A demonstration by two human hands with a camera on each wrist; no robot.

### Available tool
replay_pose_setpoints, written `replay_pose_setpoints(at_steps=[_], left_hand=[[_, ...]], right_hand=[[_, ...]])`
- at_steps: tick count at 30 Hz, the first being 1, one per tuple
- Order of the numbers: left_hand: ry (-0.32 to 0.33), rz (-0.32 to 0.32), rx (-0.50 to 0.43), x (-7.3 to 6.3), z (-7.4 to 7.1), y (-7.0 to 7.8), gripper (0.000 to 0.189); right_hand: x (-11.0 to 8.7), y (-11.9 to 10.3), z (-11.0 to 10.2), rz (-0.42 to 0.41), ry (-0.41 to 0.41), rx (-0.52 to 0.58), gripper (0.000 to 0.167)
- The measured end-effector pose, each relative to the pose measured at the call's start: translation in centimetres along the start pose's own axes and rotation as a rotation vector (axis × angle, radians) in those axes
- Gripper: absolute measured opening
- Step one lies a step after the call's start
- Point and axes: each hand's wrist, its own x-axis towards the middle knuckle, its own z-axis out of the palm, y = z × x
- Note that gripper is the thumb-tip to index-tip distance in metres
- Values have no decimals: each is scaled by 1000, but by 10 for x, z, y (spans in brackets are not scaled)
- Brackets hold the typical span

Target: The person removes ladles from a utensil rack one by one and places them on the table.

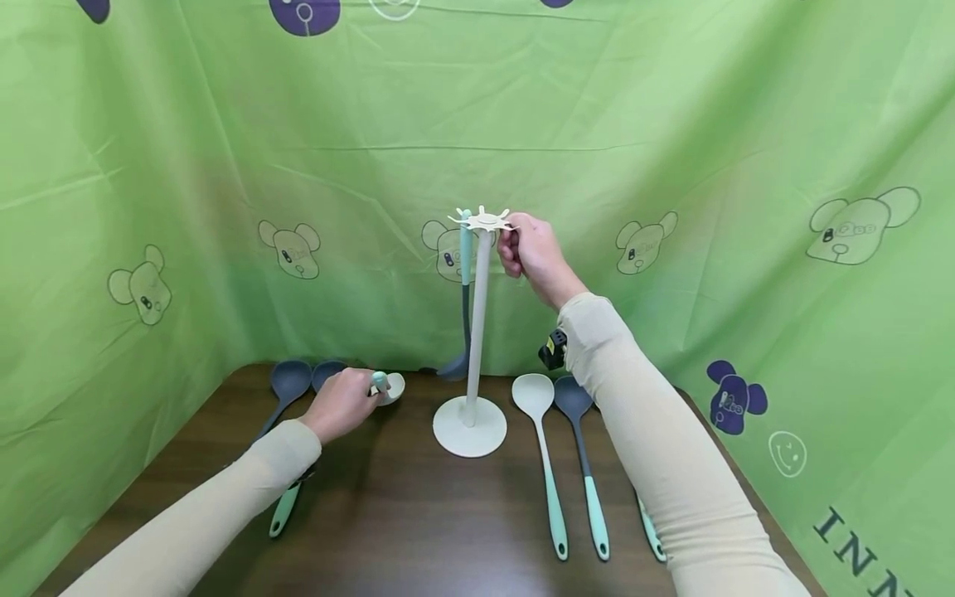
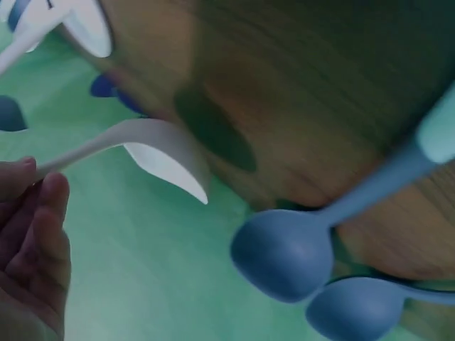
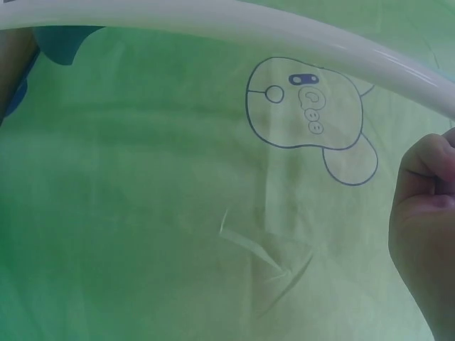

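Observation:
My left hand [image 1: 345, 405] pinches a white ladle [image 1: 392, 388] by its shaft, left of the stand; its mint handle end [image 1: 380, 381] points up toward the head camera. In the left wrist view, the ladle's white bowl [image 2: 163, 145] tips downward beyond the fingers. A white utensil stand [image 1: 477, 332] rises from a round base, with a ring of hooks [image 1: 488, 220] on top. My right hand [image 1: 535, 253] grips the right edge of that ring with curled fingers. From the ring's left side hangs a blue-grey ladle [image 1: 466, 249] with a mint handle.
Two blue-grey spoons [image 1: 289, 380] lie on the brown table [image 1: 403, 531] at the left, partly behind the left arm. To the right lie a white spoon [image 1: 533, 394], a blue-grey one [image 1: 574, 398] and another mint handle [image 1: 651, 531] under the right arm. Green cloth [image 1: 373, 182] encloses the table's back and sides.

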Motion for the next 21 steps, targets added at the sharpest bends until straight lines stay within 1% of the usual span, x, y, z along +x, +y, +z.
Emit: replay_pose_setpoints(at_steps=[2, 5, 9, 14, 18, 21], left_hand=[[0, 42, -15, -2, 4, -6, 25], [5, 122, 5, -5, 10, -16, 30], [-12, 212, 39, -9, 18, -24, 27], [-71, 275, 80, -14, 24, -28, 21], [-117, 299, 122, -16, 28, -31, 19], [-142, 335, 155, -17, 31, -36, 19]], right_hand=[[0, 0, 0, -4, 1, 2, 33], [0, 0, 1, -8, 1, 7, 33], [0, 0, 1, -5, -1, 19, 33], [0, 0, 0, -8, 6, 22, 33], [1, 0, 1, -10, 7, 27, 33], [1, 1, 2, -15, 3, 30, 32]])
